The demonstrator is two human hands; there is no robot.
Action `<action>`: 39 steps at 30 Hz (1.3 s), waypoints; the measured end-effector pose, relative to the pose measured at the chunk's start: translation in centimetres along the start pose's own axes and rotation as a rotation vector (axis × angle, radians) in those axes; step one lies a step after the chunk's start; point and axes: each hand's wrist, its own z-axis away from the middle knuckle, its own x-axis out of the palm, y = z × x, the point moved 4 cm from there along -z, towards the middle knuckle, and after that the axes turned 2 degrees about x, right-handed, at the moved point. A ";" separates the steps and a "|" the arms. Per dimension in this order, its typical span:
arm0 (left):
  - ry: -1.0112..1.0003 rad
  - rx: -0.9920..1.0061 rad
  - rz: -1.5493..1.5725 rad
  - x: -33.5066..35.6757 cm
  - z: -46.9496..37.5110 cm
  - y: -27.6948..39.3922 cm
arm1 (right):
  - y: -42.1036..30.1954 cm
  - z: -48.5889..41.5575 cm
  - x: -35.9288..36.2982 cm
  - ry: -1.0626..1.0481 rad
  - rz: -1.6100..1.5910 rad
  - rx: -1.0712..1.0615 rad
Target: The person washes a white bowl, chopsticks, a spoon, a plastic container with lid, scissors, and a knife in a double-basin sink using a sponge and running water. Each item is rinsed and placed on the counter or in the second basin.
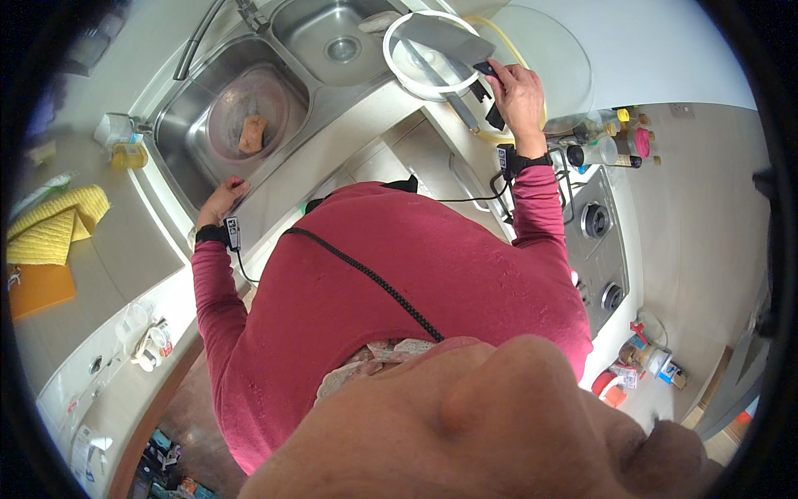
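Observation:
My right hand [520, 96] grips the black handle of a cleaver [452, 40], whose broad grey blade lies over a round white tub [399, 72]. A knife [430, 68] with a grey handle slants across the same tub. At the near left corner of the steel sink [187, 118] is my left hand [222, 199], its fingers curled by the rim; whether it holds anything is unclear. In that sink a translucent pinkish basin [218, 115] contains an orange-brown piece of food [252, 134]. A thin stream falls from the tap [198, 43].
A second sink bowl [305, 31] adjoins at the back. Behind the tub leans a round glass lid [561, 62]. Bottles [598, 150] and a gas hob [595, 249] stand on the right. Yellow cloths [56, 224] and an orange board [40, 290] lie left.

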 end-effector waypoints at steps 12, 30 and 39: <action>0.022 -0.052 -0.013 -0.3 -0.2 -0.5 | 1.6 0.2 0.8 -0.061 -0.064 0.009; 0.001 -0.107 0.013 0.4 2.3 3.5 | -13.7 3.3 9.1 -0.108 -0.442 0.161; 0.037 -0.078 -0.057 0.2 3.1 4.9 | -13.4 7.4 21.0 -0.192 -0.291 0.253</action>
